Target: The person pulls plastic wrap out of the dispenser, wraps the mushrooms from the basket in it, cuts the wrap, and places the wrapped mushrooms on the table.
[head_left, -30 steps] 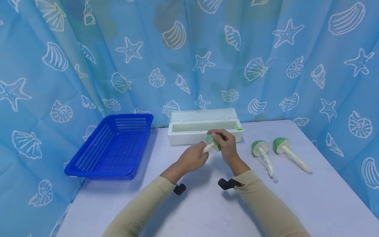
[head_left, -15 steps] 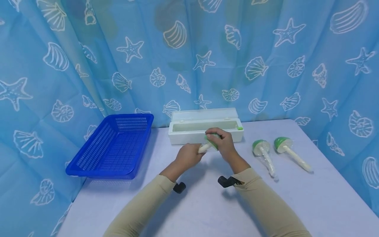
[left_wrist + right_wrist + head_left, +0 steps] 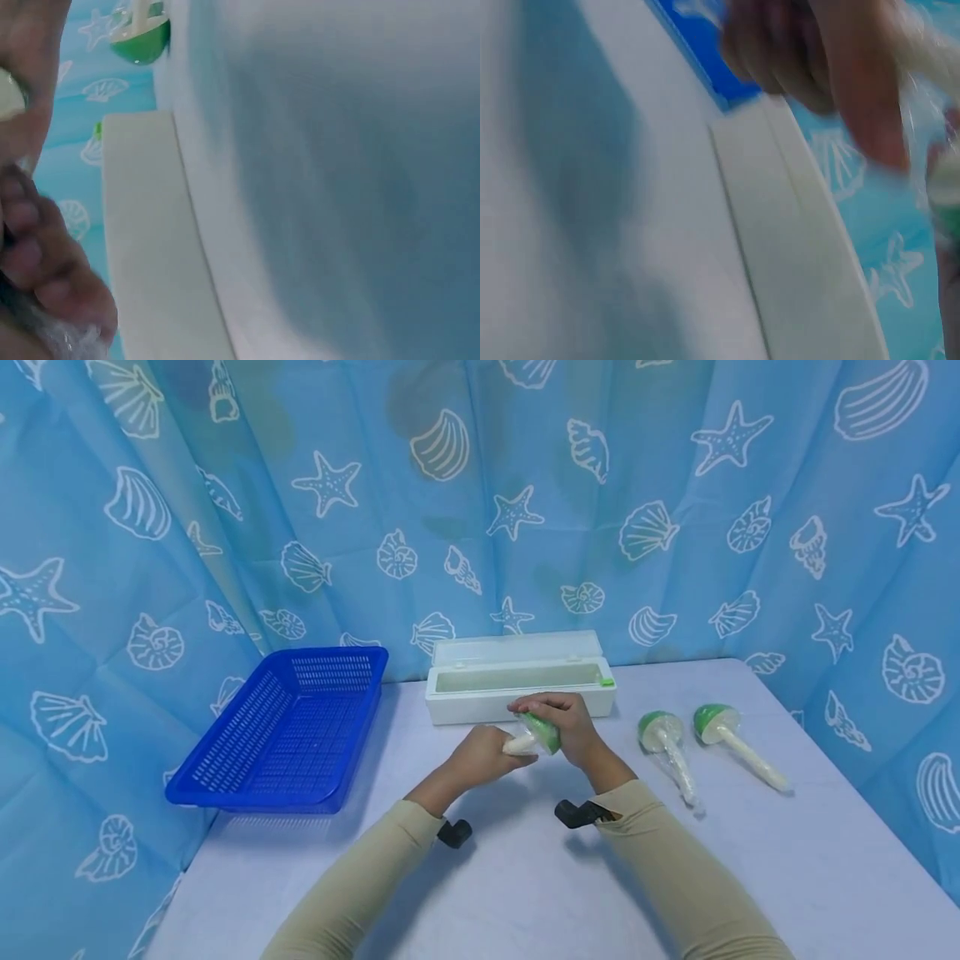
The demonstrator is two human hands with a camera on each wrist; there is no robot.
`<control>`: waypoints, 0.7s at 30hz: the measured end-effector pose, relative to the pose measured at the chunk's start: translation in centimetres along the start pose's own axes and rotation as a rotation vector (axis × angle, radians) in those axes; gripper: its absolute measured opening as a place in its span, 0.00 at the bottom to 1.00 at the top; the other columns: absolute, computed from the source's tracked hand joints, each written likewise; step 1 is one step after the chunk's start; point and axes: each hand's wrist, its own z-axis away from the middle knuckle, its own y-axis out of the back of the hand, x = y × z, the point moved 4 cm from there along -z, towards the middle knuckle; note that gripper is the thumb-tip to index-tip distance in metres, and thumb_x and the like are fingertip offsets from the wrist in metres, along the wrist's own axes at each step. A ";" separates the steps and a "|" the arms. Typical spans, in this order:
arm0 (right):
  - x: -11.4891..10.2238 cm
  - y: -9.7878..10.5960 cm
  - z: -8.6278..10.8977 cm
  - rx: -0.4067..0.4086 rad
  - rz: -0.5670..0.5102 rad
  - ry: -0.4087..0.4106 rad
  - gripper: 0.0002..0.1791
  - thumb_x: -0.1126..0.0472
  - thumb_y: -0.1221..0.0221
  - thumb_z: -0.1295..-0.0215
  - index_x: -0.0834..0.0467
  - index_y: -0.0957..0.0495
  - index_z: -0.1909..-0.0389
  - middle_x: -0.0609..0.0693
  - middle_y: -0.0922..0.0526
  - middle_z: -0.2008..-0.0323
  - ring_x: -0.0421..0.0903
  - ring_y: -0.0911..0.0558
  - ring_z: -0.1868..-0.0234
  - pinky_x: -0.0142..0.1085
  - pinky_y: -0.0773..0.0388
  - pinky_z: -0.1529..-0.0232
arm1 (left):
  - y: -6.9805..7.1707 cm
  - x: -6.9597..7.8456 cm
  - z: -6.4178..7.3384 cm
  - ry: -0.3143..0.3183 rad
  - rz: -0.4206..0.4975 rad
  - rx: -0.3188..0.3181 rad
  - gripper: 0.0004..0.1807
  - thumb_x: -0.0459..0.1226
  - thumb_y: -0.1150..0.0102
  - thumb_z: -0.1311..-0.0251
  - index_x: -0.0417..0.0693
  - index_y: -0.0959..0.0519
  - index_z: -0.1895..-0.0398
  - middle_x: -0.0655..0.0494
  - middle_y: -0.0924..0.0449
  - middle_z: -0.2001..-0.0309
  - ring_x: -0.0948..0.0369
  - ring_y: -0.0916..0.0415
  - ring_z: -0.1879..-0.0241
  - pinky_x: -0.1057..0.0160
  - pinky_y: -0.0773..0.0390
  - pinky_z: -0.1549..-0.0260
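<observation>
Between both hands, in front of the white box, is a mushroom-shaped thing with a green dome (image 3: pixel 549 735) and a white stick handle (image 3: pixel 517 745), in clear plastic wrap. My left hand (image 3: pixel 478 758) grips the handle close to the dome. My right hand (image 3: pixel 566 722) holds the dome from above and the right, its fingers bent over it. In the left wrist view, fingers (image 3: pixel 56 255) and crinkled plastic (image 3: pixel 71 341) show at the left edge. The right wrist view shows blurred fingers at the top and the plastic wrap (image 3: pixel 922 112) at the right.
Behind the hands stands a long white box (image 3: pixel 517 708), its lid (image 3: pixel 517 649) raised. A blue mesh basket (image 3: pixel 337 789) sits at the left. Two similar green-domed things (image 3: pixel 660 732) (image 3: pixel 716 723) lie on the white table (image 3: pixel 517 893) at the right. A shell-print curtain (image 3: pixel 480 552) hangs behind.
The held thing has tilted and turned slightly between the hands. The right fingers have shifted over the dome, leaving more of its green side showing. Left fingers have shifted on the handle.
</observation>
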 end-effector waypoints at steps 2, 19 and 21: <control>0.5 -0.3 0.0 0.032 0.008 -0.063 0.12 0.67 0.44 0.33 0.74 0.20 0.58 0.57 0.14 0.65 0.49 0.16 0.60 0.39 0.19 0.59 | -0.2 -0.4 0.0 0.031 -0.050 0.004 0.16 0.49 0.36 0.39 0.48 0.18 0.78 0.66 0.29 0.88 0.67 0.34 0.85 0.68 0.33 0.84; -1.8 0.8 -0.9 0.014 0.258 -0.020 0.09 0.73 0.46 0.34 0.72 0.18 0.61 0.56 0.14 0.67 0.52 0.16 0.59 0.35 0.21 0.56 | -0.5 -4.3 1.3 0.287 0.062 -0.265 0.31 0.59 0.34 0.46 0.48 0.25 0.47 0.59 0.22 0.71 0.62 0.25 0.75 0.61 0.25 0.74; -2.4 0.9 -1.0 0.001 0.249 0.008 0.09 0.73 0.46 0.35 0.73 0.18 0.61 0.56 0.14 0.67 0.51 0.15 0.59 0.35 0.21 0.55 | -0.2 -4.6 1.5 0.346 0.069 -0.297 0.33 0.59 0.35 0.45 0.45 0.26 0.46 0.55 0.22 0.73 0.59 0.24 0.77 0.60 0.25 0.75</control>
